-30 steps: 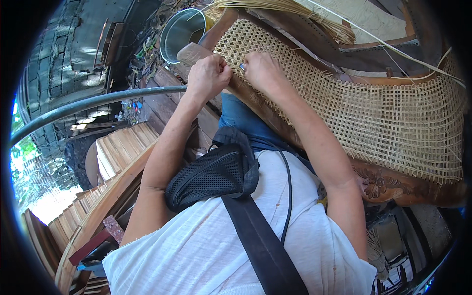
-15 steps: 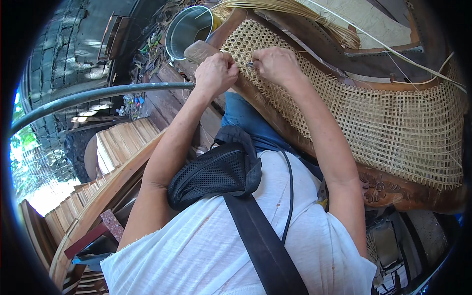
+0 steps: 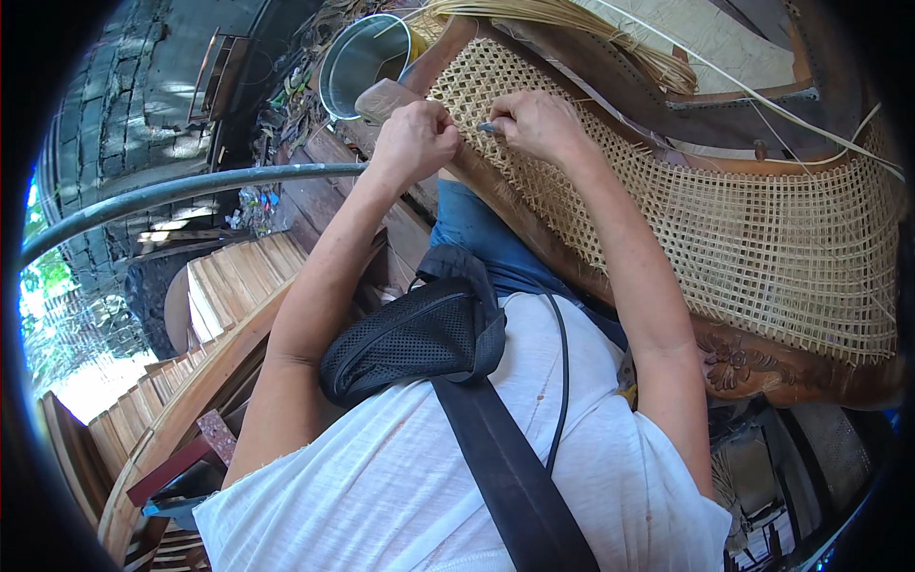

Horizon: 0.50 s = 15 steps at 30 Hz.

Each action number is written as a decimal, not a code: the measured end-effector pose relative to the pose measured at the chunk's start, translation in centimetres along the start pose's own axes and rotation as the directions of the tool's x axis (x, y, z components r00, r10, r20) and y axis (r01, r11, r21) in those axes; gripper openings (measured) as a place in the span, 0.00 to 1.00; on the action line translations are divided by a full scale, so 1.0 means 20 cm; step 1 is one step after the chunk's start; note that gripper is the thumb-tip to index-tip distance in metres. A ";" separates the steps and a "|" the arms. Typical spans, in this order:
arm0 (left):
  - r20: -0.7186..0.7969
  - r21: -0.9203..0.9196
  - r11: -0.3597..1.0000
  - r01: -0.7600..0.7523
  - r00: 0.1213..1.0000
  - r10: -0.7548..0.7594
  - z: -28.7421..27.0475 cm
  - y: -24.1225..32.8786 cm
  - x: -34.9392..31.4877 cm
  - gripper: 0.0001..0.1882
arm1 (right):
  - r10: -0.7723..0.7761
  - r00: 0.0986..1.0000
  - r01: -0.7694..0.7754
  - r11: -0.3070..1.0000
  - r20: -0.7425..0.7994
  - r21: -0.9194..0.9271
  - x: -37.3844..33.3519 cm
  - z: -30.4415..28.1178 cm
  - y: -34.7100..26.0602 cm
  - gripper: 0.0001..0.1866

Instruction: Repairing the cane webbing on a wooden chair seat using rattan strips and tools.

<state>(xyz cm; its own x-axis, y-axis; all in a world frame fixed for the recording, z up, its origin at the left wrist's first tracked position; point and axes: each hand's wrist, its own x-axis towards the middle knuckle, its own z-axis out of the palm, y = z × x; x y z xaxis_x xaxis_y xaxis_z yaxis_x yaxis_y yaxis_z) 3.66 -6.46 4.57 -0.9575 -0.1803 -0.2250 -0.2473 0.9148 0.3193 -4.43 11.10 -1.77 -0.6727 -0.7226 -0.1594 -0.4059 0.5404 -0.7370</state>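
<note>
A woven cane panel [image 3: 753, 243] spans a carved brown wooden frame [image 3: 762, 367], tilted away from me to the right. Near the frame's upper left end, my left hand [image 3: 415, 143] is closed in a pinch at the wooden rail; whatever its fingers hold is too small to make out. Just right of it, my right hand [image 3: 538, 124] is closed around a small tool with a greyish tip [image 3: 488, 127], held over the open-weave part of the cane. Most of that tool is hidden in my fingers, so its kind does not show.
A metal bucket [image 3: 329, 76] stands beyond my left hand. Loose cane strands [image 3: 572, 19] lie across the frame's far side. A grey curved pipe [image 3: 191, 191] crosses at left, above stacked wooden slats [image 3: 243, 272]. A black mesh pouch [image 3: 410, 338] hangs at my chest.
My left hand has shifted very slightly toward the left and its arm has moved a little outward. The right hand has turned slightly, showing more of the tool's tip.
</note>
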 end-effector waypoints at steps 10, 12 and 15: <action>-0.024 0.178 0.983 0.038 0.999 -0.034 0.06 0.03 -0.01 0.09 | 0.100 0.995 -0.096 0.986 0.024 -0.137 0.04 -0.07 -0.08 0.11; -0.031 0.149 0.988 0.030 0.999 -0.026 0.06 0.03 -0.02 0.09 | 0.134 0.991 -0.132 0.987 0.018 -0.094 0.05 -0.06 -0.06 0.13; 0.034 0.133 0.990 0.037 0.999 -0.042 0.04 0.04 0.00 0.12 | 0.172 0.985 -0.170 0.980 0.011 -0.102 0.08 -0.03 -0.04 0.18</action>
<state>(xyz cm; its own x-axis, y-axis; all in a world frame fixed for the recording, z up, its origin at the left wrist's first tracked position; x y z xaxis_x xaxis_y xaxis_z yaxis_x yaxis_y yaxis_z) 3.52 -5.53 4.14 -0.9408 -0.2062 -0.2692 -0.2607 0.9474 0.1855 -5.59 9.71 -1.16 -0.7257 -0.6234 -0.2910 -0.3463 0.6964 -0.6285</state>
